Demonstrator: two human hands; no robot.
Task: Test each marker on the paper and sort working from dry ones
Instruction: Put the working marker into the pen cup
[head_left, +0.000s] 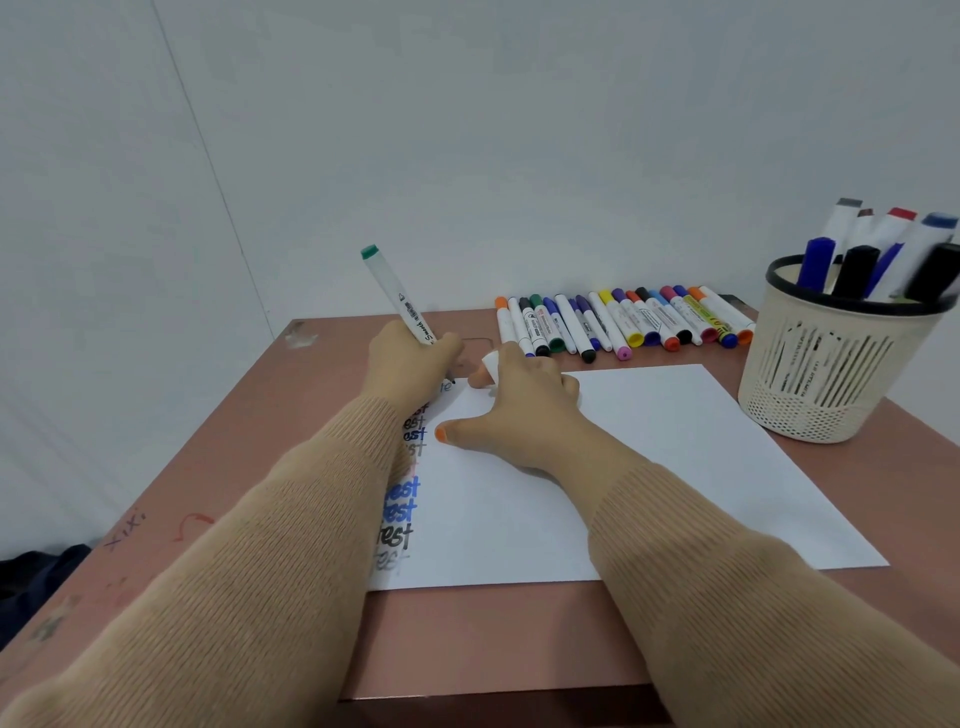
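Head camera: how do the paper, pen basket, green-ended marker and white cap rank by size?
1. paper
2. pen basket
3. green-ended marker
4. white cap, partly hidden by the right hand

Table (519, 639): pinkish-brown top, beneath the grip;
Wall (519, 130): pale and plain, behind the grip;
Scuffed patch (300, 335): left of the grip, at the far table corner;
Scribbles (127, 530): well left of the grip, nearer the viewer;
Dark cloth (41, 577): far left, beyond the table edge
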